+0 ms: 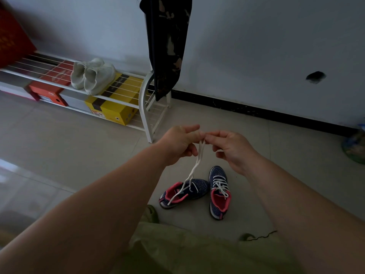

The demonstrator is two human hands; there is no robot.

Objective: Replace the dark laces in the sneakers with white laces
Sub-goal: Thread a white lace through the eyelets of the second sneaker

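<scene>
White lace [194, 169] hangs doubled, pinched by my left hand [180, 144] and right hand [230, 148] (above both sneakers [219, 192]).

Dark lace [258, 237] partly hidden behind right forearm; shoebox [115, 107] print unreadable.

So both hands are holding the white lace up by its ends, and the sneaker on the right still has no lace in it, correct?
Not quite. The head view shows the left hand and right hand pinching the white lace up by its ends, but the sneaker on the right is already laced in white. It is the left sneaker, lying on its side, that is only partly laced.
</scene>
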